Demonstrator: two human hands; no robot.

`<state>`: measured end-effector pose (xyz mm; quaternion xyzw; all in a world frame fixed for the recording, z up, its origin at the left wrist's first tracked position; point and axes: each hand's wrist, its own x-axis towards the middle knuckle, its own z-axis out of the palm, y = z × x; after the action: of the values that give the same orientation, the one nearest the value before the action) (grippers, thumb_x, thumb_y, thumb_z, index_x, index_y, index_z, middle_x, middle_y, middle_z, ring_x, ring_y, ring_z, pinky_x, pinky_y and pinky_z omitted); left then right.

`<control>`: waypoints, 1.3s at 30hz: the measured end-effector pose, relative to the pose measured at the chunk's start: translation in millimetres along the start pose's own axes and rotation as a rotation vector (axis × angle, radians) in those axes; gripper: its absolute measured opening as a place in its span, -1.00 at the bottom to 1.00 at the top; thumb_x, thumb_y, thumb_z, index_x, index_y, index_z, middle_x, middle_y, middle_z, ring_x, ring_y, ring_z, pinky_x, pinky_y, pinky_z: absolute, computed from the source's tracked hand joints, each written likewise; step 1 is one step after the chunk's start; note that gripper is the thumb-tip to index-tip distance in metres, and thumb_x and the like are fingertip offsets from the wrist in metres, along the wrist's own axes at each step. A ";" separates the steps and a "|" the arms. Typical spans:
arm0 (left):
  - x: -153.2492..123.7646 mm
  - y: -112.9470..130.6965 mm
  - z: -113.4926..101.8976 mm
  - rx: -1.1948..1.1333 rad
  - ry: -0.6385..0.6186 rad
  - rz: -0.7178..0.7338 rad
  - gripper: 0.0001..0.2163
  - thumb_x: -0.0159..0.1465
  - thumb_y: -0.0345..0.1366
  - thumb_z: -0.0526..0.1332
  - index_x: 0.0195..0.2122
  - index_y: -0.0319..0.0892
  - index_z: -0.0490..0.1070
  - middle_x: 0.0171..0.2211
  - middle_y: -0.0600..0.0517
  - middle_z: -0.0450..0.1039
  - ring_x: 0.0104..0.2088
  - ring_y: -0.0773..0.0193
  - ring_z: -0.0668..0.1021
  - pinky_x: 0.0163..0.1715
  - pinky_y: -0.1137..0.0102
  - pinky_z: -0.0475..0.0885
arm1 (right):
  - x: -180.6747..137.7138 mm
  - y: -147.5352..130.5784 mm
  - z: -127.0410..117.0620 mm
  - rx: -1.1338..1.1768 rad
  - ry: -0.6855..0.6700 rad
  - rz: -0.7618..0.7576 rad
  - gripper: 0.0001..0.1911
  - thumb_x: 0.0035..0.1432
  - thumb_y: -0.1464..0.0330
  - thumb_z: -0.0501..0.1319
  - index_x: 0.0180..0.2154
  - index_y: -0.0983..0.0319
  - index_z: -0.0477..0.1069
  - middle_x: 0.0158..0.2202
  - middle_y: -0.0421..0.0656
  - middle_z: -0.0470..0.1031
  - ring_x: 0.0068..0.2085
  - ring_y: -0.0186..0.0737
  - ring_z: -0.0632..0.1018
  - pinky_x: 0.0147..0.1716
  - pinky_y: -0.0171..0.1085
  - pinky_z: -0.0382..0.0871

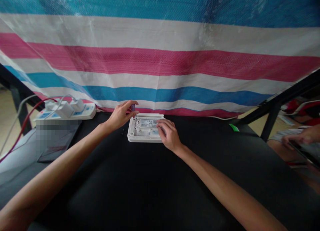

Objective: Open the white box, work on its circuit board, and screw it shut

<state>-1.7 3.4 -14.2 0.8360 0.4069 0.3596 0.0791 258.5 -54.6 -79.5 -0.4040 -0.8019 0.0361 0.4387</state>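
A white plastic device point(142, 139) lies on the black table, with vent slots, a printed label and round holes on its upper face. At its far left corner my left hand point(120, 116) is closed on a small upright screwdriver point(133, 107) with a clear purple handle; its tip is too small to make out. My right hand point(170, 135) covers the device's right end, fingers together on the top and thumb near the front, gripping it. Several tiny dark screws point(122, 133) lie on the table left of the device.
A white power strip point(87, 111) with plugged-in adapters and cables stands at the back left, beside a dark flat tablet-like thing point(72, 137). A green scrap point(234, 127) lies at the right. Behind hangs a striped sheet point(160, 64). Another person's hands point(300, 136) hold a phone at far right.
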 end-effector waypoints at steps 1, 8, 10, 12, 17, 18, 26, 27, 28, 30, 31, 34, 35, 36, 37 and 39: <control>-0.2 1.3 -0.5 -0.019 -0.014 0.001 -0.76 0.35 -0.19 0.19 -0.02 -0.18 0.39 -0.23 -0.02 0.53 -0.30 0.30 0.58 -0.24 0.41 0.51 | 0.2 -0.3 -0.2 0.002 0.000 -0.001 -0.85 0.24 0.46 0.09 -0.24 0.17 0.42 -0.09 -0.05 0.57 0.01 -0.05 0.53 0.02 -0.03 0.35; -0.1 2.1 0.0 -0.062 -0.009 -0.071 -0.77 0.27 -0.22 0.27 -0.08 -0.16 0.42 -0.38 0.06 0.53 -0.43 0.32 0.56 -0.33 0.44 0.49 | 0.3 -1.0 -0.2 0.004 -0.001 0.001 -0.84 0.25 0.45 0.09 -0.23 0.16 0.42 -0.09 -0.06 0.57 0.01 -0.06 0.52 0.02 -0.01 0.34; 0.0 1.5 0.7 -0.014 0.015 -0.059 -0.77 0.26 -0.19 0.29 -0.12 -0.16 0.44 -0.37 0.05 0.51 -0.46 0.35 0.54 -0.37 0.45 0.47 | 0.3 -1.1 -0.2 0.005 0.000 0.005 -0.85 0.25 0.45 0.09 -0.24 0.16 0.42 -0.10 -0.05 0.57 0.00 -0.05 0.52 0.02 -0.02 0.34; 0.1 1.7 0.4 -0.003 0.008 -0.046 -0.77 0.29 -0.16 0.25 -0.10 -0.17 0.43 -0.34 0.04 0.51 -0.45 0.34 0.53 -0.37 0.45 0.46 | 0.4 -1.0 -0.1 0.008 0.000 0.006 -0.85 0.25 0.45 0.09 -0.24 0.16 0.42 -0.10 -0.05 0.57 0.00 -0.05 0.53 0.02 -0.02 0.35; 0.0 3.1 -2.6 -0.080 -0.088 -0.017 -0.76 0.37 -0.23 0.12 0.02 -0.17 0.33 -0.16 -0.04 0.56 -0.29 0.29 0.60 -0.25 0.41 0.49 | 0.3 -0.2 0.4 0.007 0.006 -0.008 -0.85 0.24 0.46 0.10 -0.24 0.18 0.42 -0.10 -0.05 0.56 0.00 -0.05 0.52 0.02 -0.03 0.34; 0.0 3.1 -2.9 -0.091 -0.091 -0.024 -0.76 0.36 -0.26 0.13 0.02 -0.17 0.33 -0.15 -0.05 0.56 -0.29 0.29 0.61 -0.26 0.41 0.48 | 0.3 -0.1 0.4 0.005 0.005 -0.007 -0.85 0.24 0.46 0.10 -0.24 0.17 0.42 -0.10 -0.06 0.56 0.00 -0.05 0.52 0.02 -0.03 0.34; 0.8 2.4 -2.4 -0.017 -0.045 -0.067 -0.81 0.24 -0.19 0.30 -0.21 -0.15 0.38 -0.46 0.10 0.47 -0.47 0.33 0.52 -0.43 0.46 0.38 | 0.2 -0.4 0.3 0.005 0.007 -0.007 -0.85 0.25 0.46 0.09 -0.24 0.17 0.41 -0.10 -0.05 0.57 0.00 -0.06 0.52 0.02 -0.01 0.34; 0.9 2.2 -2.2 -0.006 -0.045 -0.057 -0.80 0.24 -0.18 0.30 -0.22 -0.15 0.38 -0.47 0.11 0.45 -0.49 0.34 0.51 -0.44 0.47 0.37 | 0.1 -0.3 0.3 0.004 0.006 -0.006 -0.85 0.25 0.46 0.09 -0.24 0.17 0.41 -0.10 -0.05 0.57 0.00 -0.06 0.52 0.02 -0.01 0.34; 1.0 2.0 -2.1 0.000 -0.048 -0.046 -0.79 0.24 -0.17 0.30 -0.21 -0.15 0.37 -0.48 0.12 0.44 -0.50 0.34 0.51 -0.45 0.47 0.37 | 0.0 -0.2 0.4 0.004 0.003 -0.004 -0.85 0.25 0.45 0.09 -0.23 0.16 0.42 -0.09 -0.06 0.57 0.00 -0.05 0.52 0.02 -0.01 0.35; 1.1 2.1 -2.0 -0.001 -0.058 -0.024 -0.78 0.27 -0.15 0.28 -0.19 -0.15 0.36 -0.46 0.11 0.44 -0.49 0.34 0.51 -0.44 0.47 0.37 | -0.2 0.0 0.4 0.002 -0.002 0.003 -0.84 0.25 0.45 0.09 -0.23 0.16 0.42 -0.09 -0.06 0.57 0.01 -0.05 0.52 0.02 -0.01 0.35; 1.1 2.4 -2.1 -0.002 -0.064 -0.015 -0.78 0.28 -0.14 0.26 -0.18 -0.15 0.36 -0.43 0.10 0.46 -0.48 0.34 0.51 -0.43 0.46 0.38 | -0.2 0.0 0.4 0.002 -0.003 0.005 -0.84 0.25 0.46 0.09 -0.23 0.16 0.42 -0.08 -0.06 0.57 0.01 -0.05 0.52 0.02 -0.01 0.35; 0.7 4.6 -2.7 -0.001 -0.091 -0.014 -0.80 0.32 -0.14 0.21 -0.17 -0.16 0.36 -0.41 0.08 0.48 -0.46 0.34 0.52 -0.41 0.47 0.37 | 0.0 -0.2 0.2 0.000 -0.003 0.004 -0.85 0.25 0.45 0.09 -0.23 0.16 0.42 -0.09 -0.06 0.57 0.01 -0.05 0.52 0.02 -0.01 0.35; 0.5 5.5 -2.9 -0.001 -0.101 -0.025 -0.80 0.33 -0.14 0.19 -0.16 -0.16 0.36 -0.43 0.08 0.49 -0.48 0.34 0.52 -0.42 0.47 0.36 | 0.0 -0.2 0.2 0.000 -0.004 0.003 -0.85 0.25 0.45 0.09 -0.24 0.16 0.42 -0.09 -0.06 0.57 0.01 -0.05 0.52 0.02 -0.01 0.35; 0.3 6.3 -3.1 -0.004 -0.110 -0.038 -0.79 0.34 -0.13 0.17 -0.15 -0.16 0.36 -0.45 0.09 0.48 -0.50 0.35 0.51 -0.43 0.47 0.35 | 0.1 -0.2 0.2 0.001 -0.005 0.002 -0.85 0.25 0.45 0.09 -0.24 0.16 0.42 -0.09 -0.06 0.56 0.00 -0.05 0.52 0.02 -0.01 0.35; 0.1 7.1 -3.3 -0.011 -0.118 -0.050 -0.79 0.35 -0.13 0.16 -0.13 -0.16 0.36 -0.47 0.10 0.48 -0.51 0.35 0.51 -0.45 0.48 0.35 | 0.1 -0.2 0.2 0.003 -0.005 0.000 -0.85 0.25 0.45 0.09 -0.23 0.16 0.42 -0.09 -0.05 0.56 0.00 -0.05 0.52 0.02 -0.01 0.35; -0.2 8.1 -3.6 -0.040 -0.136 -0.064 -0.77 0.37 -0.11 0.12 -0.10 -0.16 0.34 -0.47 0.09 0.50 -0.49 0.33 0.53 -0.44 0.47 0.36 | 0.1 -0.1 0.4 0.004 -0.001 -0.001 -0.85 0.25 0.45 0.09 -0.23 0.17 0.42 -0.10 -0.05 0.56 0.00 -0.05 0.52 0.02 -0.01 0.35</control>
<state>0.9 -2.6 -8.2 0.8433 0.4199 0.3072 0.1347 258.1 -54.6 -79.6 -0.4025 -0.8023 0.0378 0.4392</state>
